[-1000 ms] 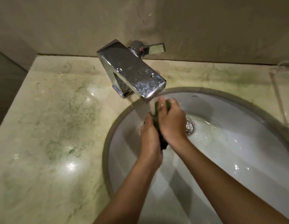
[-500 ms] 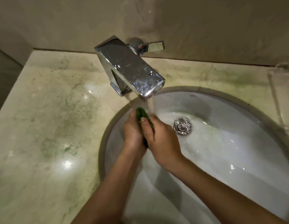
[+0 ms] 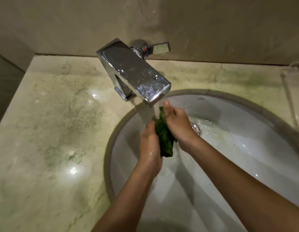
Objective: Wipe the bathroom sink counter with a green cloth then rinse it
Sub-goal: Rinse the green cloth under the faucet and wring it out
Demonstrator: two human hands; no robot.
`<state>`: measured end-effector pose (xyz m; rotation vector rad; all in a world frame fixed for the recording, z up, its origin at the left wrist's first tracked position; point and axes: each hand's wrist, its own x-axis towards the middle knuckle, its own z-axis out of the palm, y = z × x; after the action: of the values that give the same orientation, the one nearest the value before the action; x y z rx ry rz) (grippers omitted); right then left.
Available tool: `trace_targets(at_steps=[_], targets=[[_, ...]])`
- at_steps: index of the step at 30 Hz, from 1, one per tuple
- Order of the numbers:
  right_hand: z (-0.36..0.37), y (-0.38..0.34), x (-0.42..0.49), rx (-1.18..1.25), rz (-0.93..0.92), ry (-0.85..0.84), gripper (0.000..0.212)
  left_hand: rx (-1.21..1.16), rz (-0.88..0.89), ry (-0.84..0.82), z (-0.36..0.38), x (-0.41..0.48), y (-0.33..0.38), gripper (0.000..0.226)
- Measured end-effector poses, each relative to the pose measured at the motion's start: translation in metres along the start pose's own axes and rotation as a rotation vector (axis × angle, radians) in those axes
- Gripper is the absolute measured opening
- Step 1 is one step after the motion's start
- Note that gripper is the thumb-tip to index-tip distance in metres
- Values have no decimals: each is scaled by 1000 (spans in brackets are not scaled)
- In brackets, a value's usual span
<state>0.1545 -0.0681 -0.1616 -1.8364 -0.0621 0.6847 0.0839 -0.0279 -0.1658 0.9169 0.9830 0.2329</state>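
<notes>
Surface (image 3: 50, 139): pale marble slab with greenish veining and blotches, glossy, several bright light reflections on the left part. It meets a beige wall (image 3: 212, 27) along the back edge; its left edge drops to a darker area. Green staining also at back right, behind the basin.

Set into the surface, right of centre: an oval white sink (image 3: 245, 156), undermounted, rim below the stone cut-out.

Standing directly on the surface, just behind the basin's left rim: a boxy chrome faucet (image 3: 133, 76), spout angled out over the bowl, water-spotted, lever handle (image 3: 159, 48) pointing right.
</notes>
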Motion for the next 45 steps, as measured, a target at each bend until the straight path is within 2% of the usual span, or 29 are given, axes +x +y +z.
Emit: trace_targets(at_steps=[1,3,5,8,10,11,13,15,18,20,24,26,28,29,30,32,36,38,39,41,43,45], targets=[[-3,-1,-3,160,89,-70,50,22,33,1,-6,4,2,39],[-9,-7,-11,377,145,-116,48,49,6,-1,-16,9,-1,43],[-11,-10,-16,379,23,-64,34,-11,-103,-48,-17,8,-2,45],[0,3,-41,123,-367,-60,22,-282,-283,-156,-15,9,15,61],[6,18,-54,-232,-665,-92,19,-421,-314,-128,-15,15,21,68],[5,21,-50,-376,-723,-56,20,-430,-294,-109,-13,15,21,66],[2,11,-30,-441,-603,135,25,-344,-250,-113,-4,9,16,52],[3,3,-14,-304,-465,290,31,-269,-248,-95,2,7,13,40],[20,14,-36,-407,-580,222,36,-326,-205,-40,-4,15,24,39],[20,17,-50,-505,-652,155,37,-341,-240,-5,-6,14,22,44],[2,6,-18,-458,-363,306,29,-202,-294,-37,4,3,9,39],[12,8,-33,-441,-461,262,33,-251,-249,-30,-1,12,18,42],[23,16,-56,-538,-620,189,38,-305,-225,6,-7,15,26,45],[22,20,-55,-573,-660,216,37,-302,-229,-9,-9,13,26,44],[18,18,-45,-580,-626,261,35,-270,-234,-50,-7,7,22,43],[11,11,-17,-478,-363,288,37,-139,-188,-88,-4,-1,7,41],[-1,2,-1,263,165,-4,49,47,13,-65,-14,0,2,38],[-9,-1,-11,520,234,-131,43,114,55,-119,-23,1,-1,50],[-12,-3,-16,587,221,-136,37,86,12,-132,-25,-1,-1,53],[-14,-2,-24,469,26,-38,26,-81,-155,-129,-23,-2,0,52],[-9,9,-42,143,-344,37,27,-220,-276,-175,-20,-2,4,53],[1,24,-58,-236,-638,13,27,-291,-281,-146,-15,4,11,54]])
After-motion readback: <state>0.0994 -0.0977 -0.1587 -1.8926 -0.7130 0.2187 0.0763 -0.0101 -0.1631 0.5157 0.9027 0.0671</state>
